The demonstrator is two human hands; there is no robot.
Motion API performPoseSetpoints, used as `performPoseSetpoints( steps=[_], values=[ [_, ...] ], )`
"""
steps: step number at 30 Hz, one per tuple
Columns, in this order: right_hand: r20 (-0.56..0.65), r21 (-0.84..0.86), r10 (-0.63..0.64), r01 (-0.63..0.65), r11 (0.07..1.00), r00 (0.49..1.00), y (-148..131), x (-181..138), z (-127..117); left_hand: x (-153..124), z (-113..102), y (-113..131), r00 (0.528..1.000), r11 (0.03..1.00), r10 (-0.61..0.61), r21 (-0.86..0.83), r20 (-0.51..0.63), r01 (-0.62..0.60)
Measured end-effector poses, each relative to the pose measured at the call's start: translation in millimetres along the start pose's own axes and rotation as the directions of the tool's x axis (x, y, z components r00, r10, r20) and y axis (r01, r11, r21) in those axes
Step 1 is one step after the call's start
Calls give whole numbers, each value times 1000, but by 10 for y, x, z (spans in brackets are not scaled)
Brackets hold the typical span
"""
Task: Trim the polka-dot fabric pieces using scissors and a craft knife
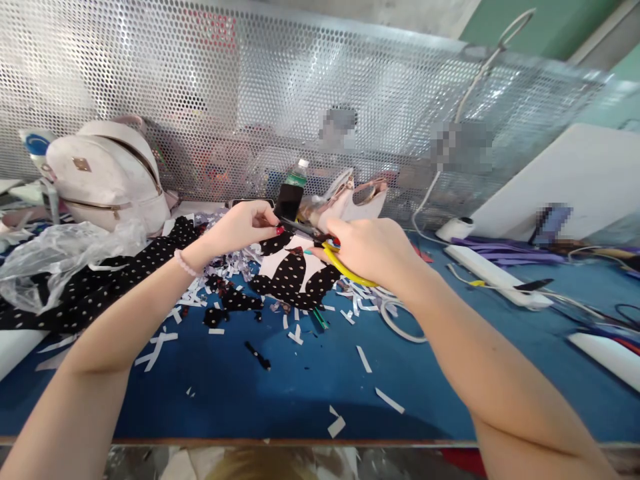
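Observation:
My right hand (373, 252) is closed round a pair of scissors with yellow handles (350, 272), the dark blades pointing left. At the blade tips, my left hand (246, 223) pinches thumb to finger, but what lies between them is too small to make out. Just below both hands lie black polka-dot fabric pieces (285, 279) with white shapes among them. Small black fabric scraps (237, 299) and white paper strips surround these pieces.
A pale backpack (107, 177), a clear plastic bag (75, 257) and more dotted cloth (145, 280) occupy the left. Behind my hands stand a dark phone (289, 200) and a bottle (301, 172). White power strips (495, 275) and cables lie right. A perforated metal screen (210, 120) bounds the back.

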State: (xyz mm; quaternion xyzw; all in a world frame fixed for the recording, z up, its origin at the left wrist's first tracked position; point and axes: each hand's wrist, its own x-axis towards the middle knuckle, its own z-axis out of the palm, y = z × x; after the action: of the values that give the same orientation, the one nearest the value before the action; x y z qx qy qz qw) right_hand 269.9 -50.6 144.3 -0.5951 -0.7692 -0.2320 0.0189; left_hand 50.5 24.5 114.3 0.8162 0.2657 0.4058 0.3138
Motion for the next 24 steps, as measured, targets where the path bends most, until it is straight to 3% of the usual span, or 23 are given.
performPoseSetpoints(
  steps=[8,13,19,24],
  values=[
    [18,-77,-70,71,995,997,133,-58,86,-5,-5,-16,981,982,-177,-45,79,181],
    [31,-21,-90,91,996,995,117,-52,21,10,-23,-38,975,973,-201,-100,93,210],
    [84,-94,-142,149,984,986,32,46,-75,-1,-30,-28,976,970,-184,-142,115,199],
    [91,-107,-152,161,981,984,-33,111,-100,-8,-23,65,948,930,-288,-196,133,310]
  ],
)
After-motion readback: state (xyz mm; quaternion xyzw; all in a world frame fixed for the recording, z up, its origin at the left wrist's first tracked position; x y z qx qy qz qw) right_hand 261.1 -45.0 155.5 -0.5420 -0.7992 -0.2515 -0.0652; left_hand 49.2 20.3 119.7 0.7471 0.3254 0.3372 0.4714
